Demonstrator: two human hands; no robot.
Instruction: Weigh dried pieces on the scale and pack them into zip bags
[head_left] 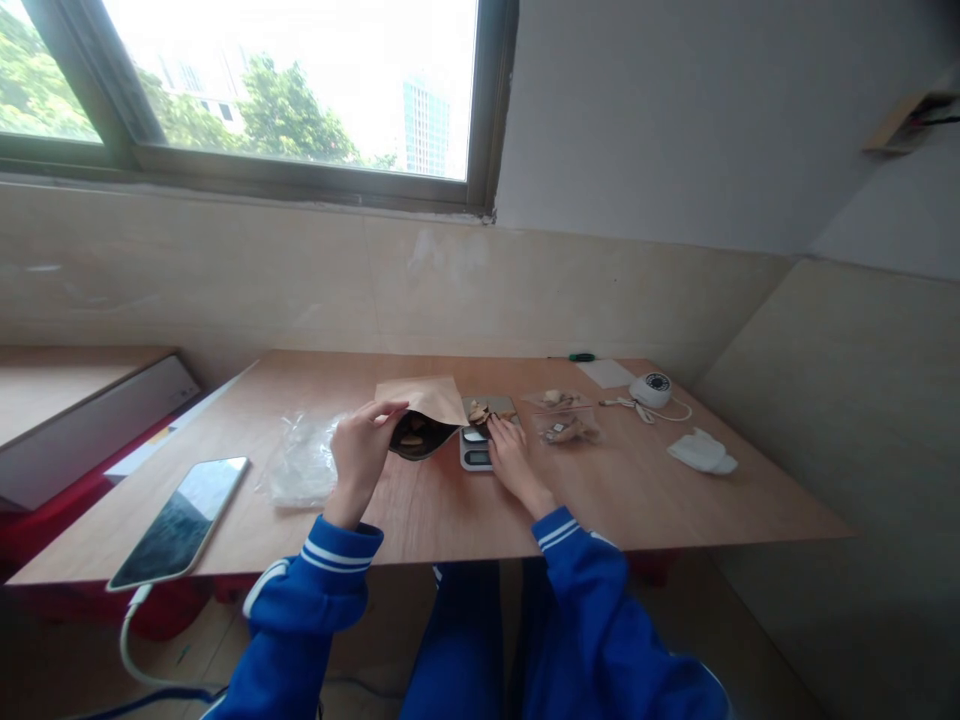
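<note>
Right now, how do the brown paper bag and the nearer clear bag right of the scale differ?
The brown paper bag is opaque; the nearer clear bag is see-through. The left hand holds the brown paper bag, mouth open; the nearer clear bag lies untouched. Both show contents.

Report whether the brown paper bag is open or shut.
Open: the left hand holds the brown paper bag at its rim, and the mouth gapes, showing a dark inside with some pale pieces.

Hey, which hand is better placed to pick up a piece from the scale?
Probably the right hand: it is at the brown dried pieces on the digital scale, while the left hand is occupied gripping the kraft paper pouch by its open mouth.
</note>
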